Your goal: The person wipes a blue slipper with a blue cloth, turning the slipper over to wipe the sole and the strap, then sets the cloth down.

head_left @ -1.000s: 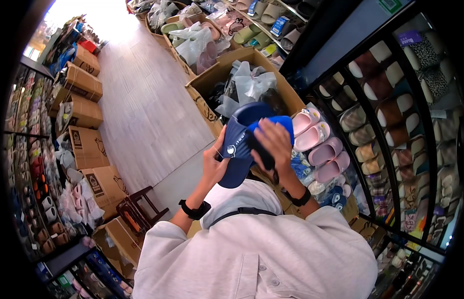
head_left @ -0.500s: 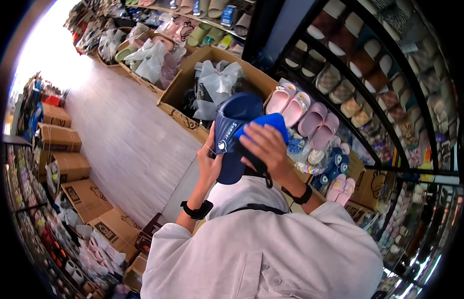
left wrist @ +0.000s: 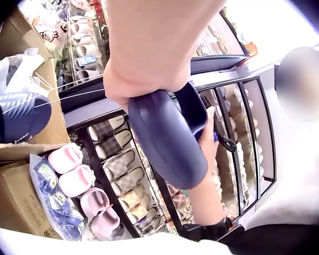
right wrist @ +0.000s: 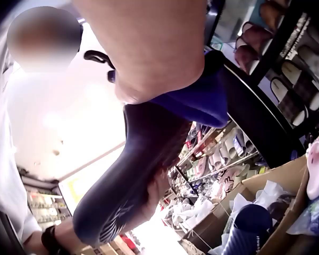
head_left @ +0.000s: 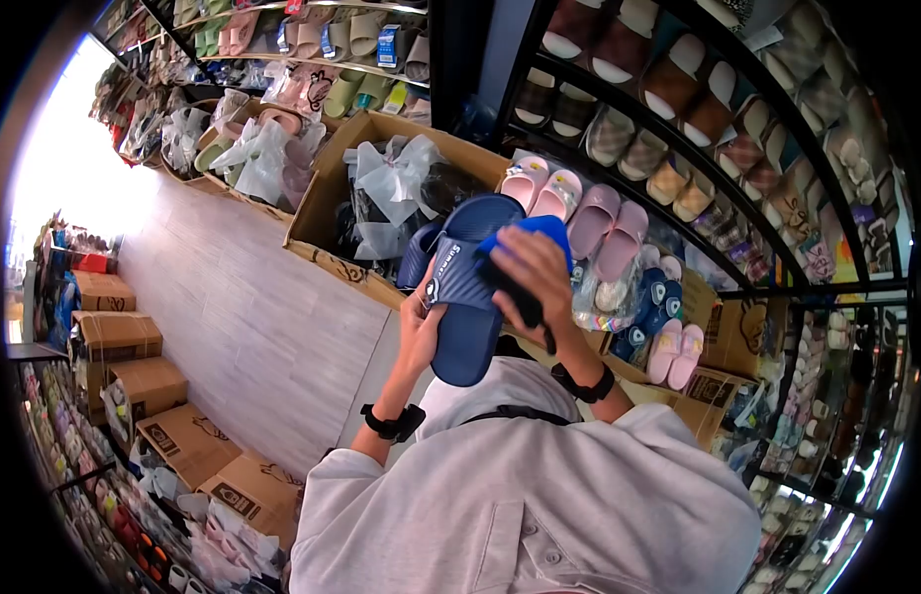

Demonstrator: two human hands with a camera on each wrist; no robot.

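Between left hand (head_left: 417,332) and right hand (head_left: 541,275), the navy slipper (head_left: 462,289) points lengthwise forward — left grip closed on its left edge, right hand nearer the far end, over a blue pad (head_left: 556,236), its finger curl unclear.

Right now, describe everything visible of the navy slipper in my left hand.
The slipper is navy, apparently foam or rubber, with a thick sole and broad ribbed strap bearing white lettering, "Summer". It's held up, footbed facing you. Your left hand grips its edge; your right hand holds a blue pad over it, contact unclear.
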